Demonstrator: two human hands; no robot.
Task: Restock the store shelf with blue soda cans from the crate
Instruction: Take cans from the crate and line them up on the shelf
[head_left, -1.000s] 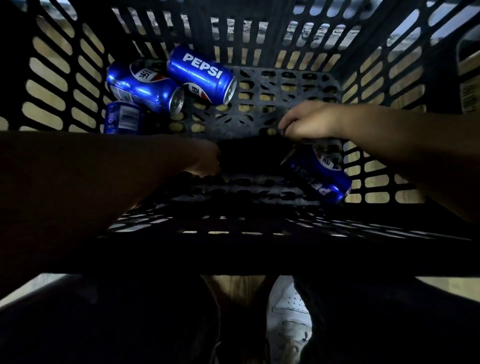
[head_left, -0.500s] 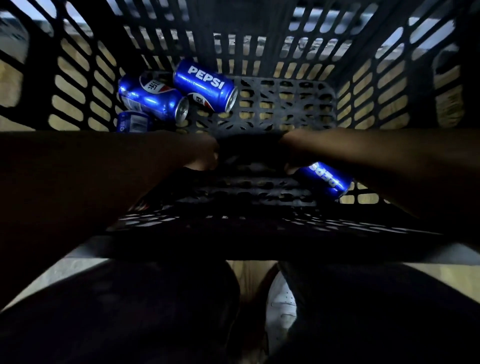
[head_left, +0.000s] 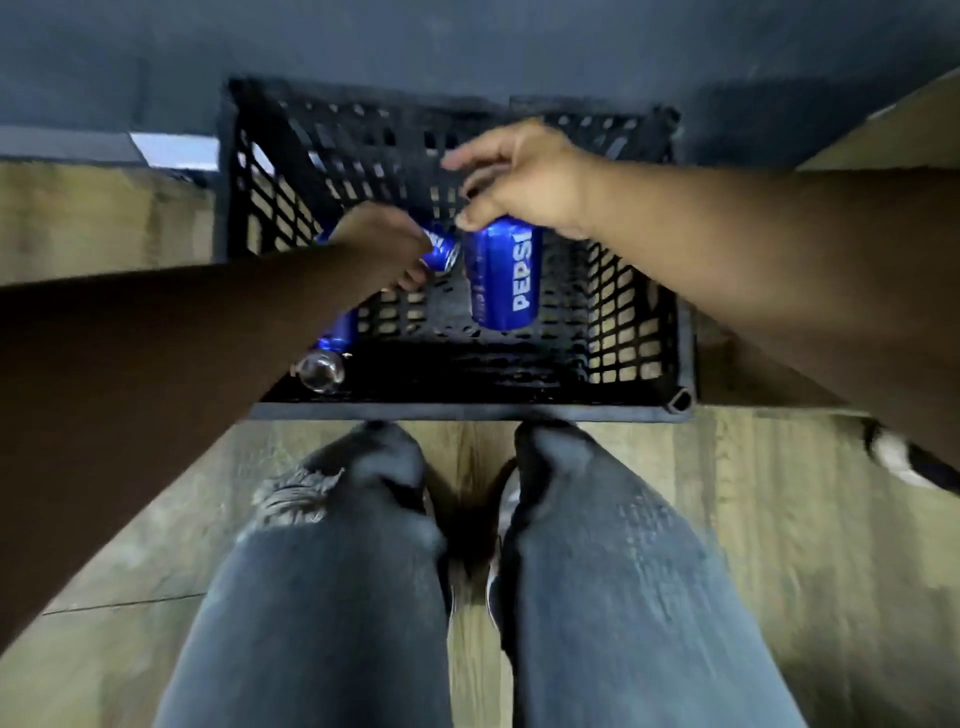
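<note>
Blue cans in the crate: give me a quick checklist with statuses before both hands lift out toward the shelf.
1. Right hand grip on the upright can: ok, fingers pinch its top end.
2. Left hand grip on the second can: ok, fingers curl round it.
3. Held cans above the crate floor: upright can ok; second cannot tell.
4. Cans left in the crate: ok, at least one loose can by the left wall.
5. Shelf space: cannot tell, out of view.

Blue cans (head_left: 501, 275) bear white lettering, the slotted crate (head_left: 639, 322) is black, jeans (head_left: 597, 571) are faded grey, the floor (head_left: 779, 519) tan wood-grain.
</note>
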